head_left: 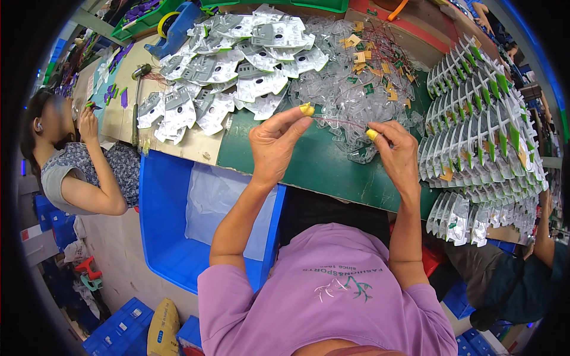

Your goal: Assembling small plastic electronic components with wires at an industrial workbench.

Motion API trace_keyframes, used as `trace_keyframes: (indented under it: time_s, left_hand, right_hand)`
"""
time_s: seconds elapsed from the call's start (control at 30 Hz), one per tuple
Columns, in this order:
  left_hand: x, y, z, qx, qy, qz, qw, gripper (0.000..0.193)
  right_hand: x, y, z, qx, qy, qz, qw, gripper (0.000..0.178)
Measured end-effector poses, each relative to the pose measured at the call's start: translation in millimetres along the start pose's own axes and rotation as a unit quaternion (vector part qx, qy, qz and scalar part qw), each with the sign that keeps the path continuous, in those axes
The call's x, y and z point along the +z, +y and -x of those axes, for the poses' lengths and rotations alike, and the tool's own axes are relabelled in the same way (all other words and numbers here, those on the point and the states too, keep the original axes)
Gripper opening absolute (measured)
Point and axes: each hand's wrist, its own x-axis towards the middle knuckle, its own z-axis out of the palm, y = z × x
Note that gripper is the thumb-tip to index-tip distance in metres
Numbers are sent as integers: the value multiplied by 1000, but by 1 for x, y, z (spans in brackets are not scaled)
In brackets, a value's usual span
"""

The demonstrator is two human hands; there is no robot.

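Thin dark-red wires (339, 121) stretch between my two hands above the green bench top. My left hand (274, 145) is closed, thumb and forefinger pinching the left end of the wires. With fingers curled together, my right hand (396, 151) pinches the other end; what sits at the fingertips there is too small to make out. Yellow finger covers show on fingertips of both hands. Just beyond the wires lies a heap of clear plastic parts (350, 98). Tan pieces (360, 57) with red wires lie on its far right side.
White-and-grey shells (264, 83) are piled at the back left. Rows of white-and-green parts (475, 118) stack up on the right. A blue bin (169, 237) sits below the bench at left. A co-worker (83, 160) sits far left; a tape dispenser (172, 29) stands behind.
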Motion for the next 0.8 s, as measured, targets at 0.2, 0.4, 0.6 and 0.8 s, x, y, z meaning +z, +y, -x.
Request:
trace_keyframes:
  time_s: [0.2, 0.4, 0.6, 0.8]
  left_hand:
    - [0, 1, 1, -30, 5, 4, 1000, 28]
    - [6, -5, -2, -27, -1, 46, 999, 29]
    - [7, -7, -6, -17, 30, 26, 999, 28]
    - [13, -14, -8, 14, 25, 27, 999, 21]
  right_hand:
    - [4, -9, -39, -92, 176, 18, 980, 26]
    - [18, 9, -72, -93, 198, 41, 975, 28]
    - [12, 9, -78, -111, 246, 73, 960, 27]
    - [17, -19, -71, -172, 251, 145, 942, 25]
